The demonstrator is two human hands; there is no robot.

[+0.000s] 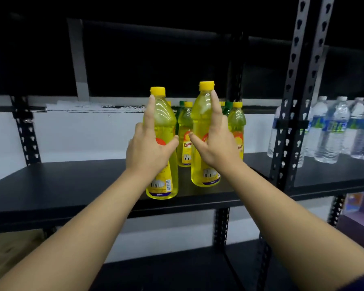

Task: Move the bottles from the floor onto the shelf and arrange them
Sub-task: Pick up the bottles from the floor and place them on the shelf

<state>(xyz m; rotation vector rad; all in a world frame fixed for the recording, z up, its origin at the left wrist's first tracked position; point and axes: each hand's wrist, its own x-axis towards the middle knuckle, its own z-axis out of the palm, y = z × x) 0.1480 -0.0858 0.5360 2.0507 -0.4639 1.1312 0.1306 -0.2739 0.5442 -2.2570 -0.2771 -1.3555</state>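
Two yellow bottles with yellow caps stand upright near the front edge of the black shelf (71, 185). My left hand (149, 148) grips the left yellow bottle (163, 122), index finger stretched up along its neck. My right hand (215, 143) grips the right yellow bottle (202, 122) the same way. Behind them stand several more yellow bottles (185, 127), some with green caps, partly hidden by the front two.
Black perforated uprights (290, 122) divide the shelving. Several clear water bottles (332, 133) stand on the neighbouring shelf to the right. A lower black shelf (176, 269) lies beneath. The wide left part of the shelf holds nothing. A white wall is behind.
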